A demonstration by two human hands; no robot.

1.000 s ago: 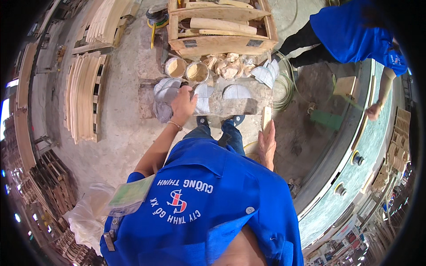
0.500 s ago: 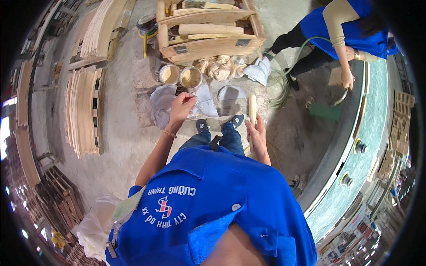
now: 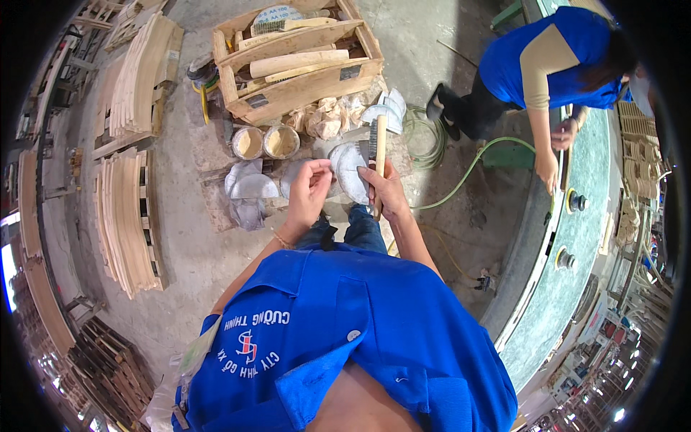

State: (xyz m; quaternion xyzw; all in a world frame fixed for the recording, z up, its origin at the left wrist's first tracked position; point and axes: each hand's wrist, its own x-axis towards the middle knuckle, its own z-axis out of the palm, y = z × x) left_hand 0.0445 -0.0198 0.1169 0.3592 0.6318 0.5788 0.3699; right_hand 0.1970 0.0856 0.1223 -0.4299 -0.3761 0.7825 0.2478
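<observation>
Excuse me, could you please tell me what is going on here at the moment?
The person's right hand grips a wooden-handled brush upright, its dark bristles facing left. The left hand is half curled beside grey round sheets; whether it touches them is unclear. Beyond are two tubs and a wooden box holding more brushes. To the right, a co-worker leans over a long bench.

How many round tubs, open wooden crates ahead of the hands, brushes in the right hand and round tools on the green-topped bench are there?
Round tubs: 2
Open wooden crate: 1
Brush in the right hand: 1
Round tools on the green-topped bench: 2
Total: 6
</observation>
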